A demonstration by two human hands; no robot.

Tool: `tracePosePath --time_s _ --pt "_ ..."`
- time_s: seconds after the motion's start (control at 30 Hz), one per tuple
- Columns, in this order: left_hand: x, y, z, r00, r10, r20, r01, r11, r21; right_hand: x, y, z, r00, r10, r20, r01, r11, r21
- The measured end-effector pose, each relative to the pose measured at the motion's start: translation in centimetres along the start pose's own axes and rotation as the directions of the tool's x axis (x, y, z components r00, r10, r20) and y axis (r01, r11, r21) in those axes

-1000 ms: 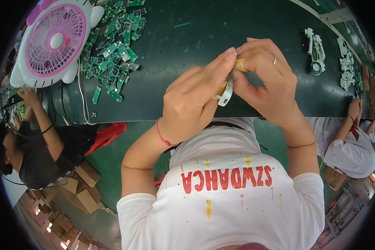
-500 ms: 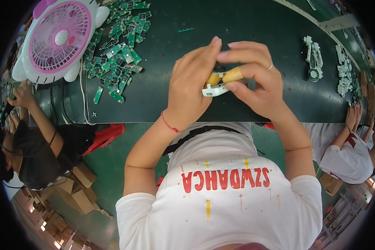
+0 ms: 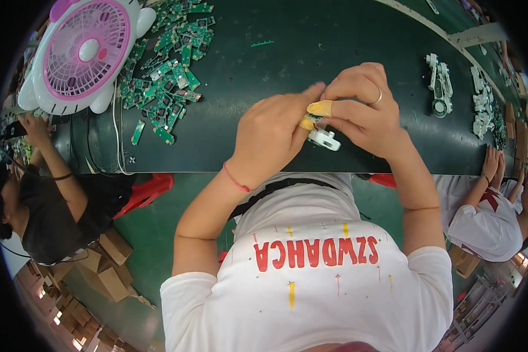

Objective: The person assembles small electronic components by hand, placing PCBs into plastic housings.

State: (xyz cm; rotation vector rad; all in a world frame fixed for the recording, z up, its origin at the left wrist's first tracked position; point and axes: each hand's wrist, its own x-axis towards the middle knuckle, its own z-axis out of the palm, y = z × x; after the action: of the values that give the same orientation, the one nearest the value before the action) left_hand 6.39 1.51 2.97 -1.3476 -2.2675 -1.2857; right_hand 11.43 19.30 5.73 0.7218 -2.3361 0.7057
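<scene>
Near the table's front edge, my left hand (image 3: 270,132) and my right hand (image 3: 364,108) meet around a white plastic housing (image 3: 325,139). A bit of green circuit board (image 3: 314,117) shows between my fingertips, at the housing's upper part. Yellow finger covers are on a finger of each hand. The fingers of both hands are closed on the piece, and my right index finger presses from above. Much of the housing is hidden behind my left hand and fingers.
A pile of green circuit boards (image 3: 176,76) lies left, beside a white and pink fan (image 3: 85,53). White plastic assemblies (image 3: 440,88) lie right, with more white parts (image 3: 483,108) beyond. Other people sit on both sides. A green strip (image 3: 262,43) lies farther back.
The white housing has been turned, and its end now points toward the lower right. Both hands have come lower and closer together, with their fingers more bent.
</scene>
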Motion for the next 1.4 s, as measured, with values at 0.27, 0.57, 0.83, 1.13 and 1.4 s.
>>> tracePosePath --time_s 0.27,0.57,0.83,1.13,1.4 --pt "-0.9 -1.3 0.5 0.408 -0.21 0.888 0.898 -0.083 -0.432 0.4 0.7 -0.7 0.961 -0.273 0.031 0.275 0.957 -0.094" --pt "-0.7 0.0 1.9 0.685 -0.309 0.66 0.571 -0.333 -0.75 -0.3 1.4 -0.2 0.995 -0.1 -0.03 0.089 0.964 -0.251" --pt "-0.5 -0.4 2.4 0.851 -0.451 0.271 0.42 0.274 -0.865 0.3 -1.0 -1.7 0.974 0.22 0.057 -0.2 0.948 -0.247" --pt "0.7 -0.6 1.4 0.92 -0.358 0.158 0.35 0.572 -0.742 -1.2 -1.9 0.5 0.639 0.745 0.188 -0.634 0.373 0.678" --pt "0.9 -0.7 1.0 0.914 -0.394 0.097 0.313 0.534 -0.785 -1.3 -1.0 1.3 0.809 0.584 0.065 -0.545 0.703 0.457"
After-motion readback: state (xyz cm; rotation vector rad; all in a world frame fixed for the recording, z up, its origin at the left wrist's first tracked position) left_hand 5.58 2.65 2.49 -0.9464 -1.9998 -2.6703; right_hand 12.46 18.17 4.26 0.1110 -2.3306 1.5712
